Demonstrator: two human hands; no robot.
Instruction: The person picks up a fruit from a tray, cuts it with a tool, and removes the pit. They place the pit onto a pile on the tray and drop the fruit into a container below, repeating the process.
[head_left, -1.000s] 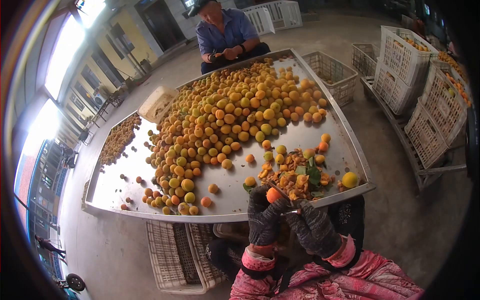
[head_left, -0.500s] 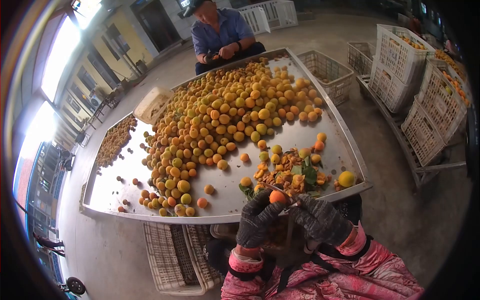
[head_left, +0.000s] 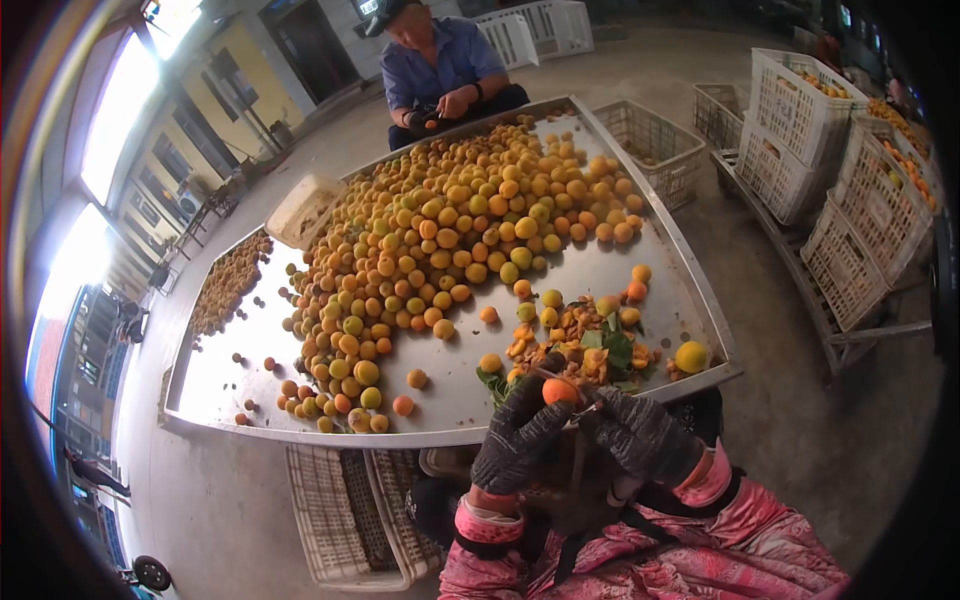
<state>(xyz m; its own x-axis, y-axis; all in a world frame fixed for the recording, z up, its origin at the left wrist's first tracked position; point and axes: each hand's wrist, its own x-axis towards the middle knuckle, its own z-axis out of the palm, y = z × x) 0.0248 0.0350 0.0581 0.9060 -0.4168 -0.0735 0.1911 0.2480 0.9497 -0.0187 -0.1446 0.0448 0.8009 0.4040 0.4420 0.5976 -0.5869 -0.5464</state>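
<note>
An orange apricot (head_left: 560,391) is pinched in the gloved fingers of my left hand (head_left: 513,440), just over the near edge of the metal table. My right hand (head_left: 643,435), gloved in dark grey too, closes on a thin blade-like tool (head_left: 593,406) whose tip end reaches the fruit; the fingers cover most of it. Directly beyond my hands lies a heap of cut apricot pieces (head_left: 570,338) mixed with green leaves (head_left: 619,349). A large yellow-green fruit (head_left: 691,357) sits right of that heap.
Whole apricots (head_left: 430,235) are piled across the metal table (head_left: 480,370). Small brown pits (head_left: 228,288) and a white tub (head_left: 303,212) lie at its left. Opposite sits a person (head_left: 435,75) handling fruit. Crates (head_left: 800,120) stand on a cart at right; others (head_left: 340,520) lie below the table.
The apricot and both hands have barely shifted, with the fruit turned slightly between my fingers. Across the table, the other person's hands have moved a little and an orange fruit now shows there.
</note>
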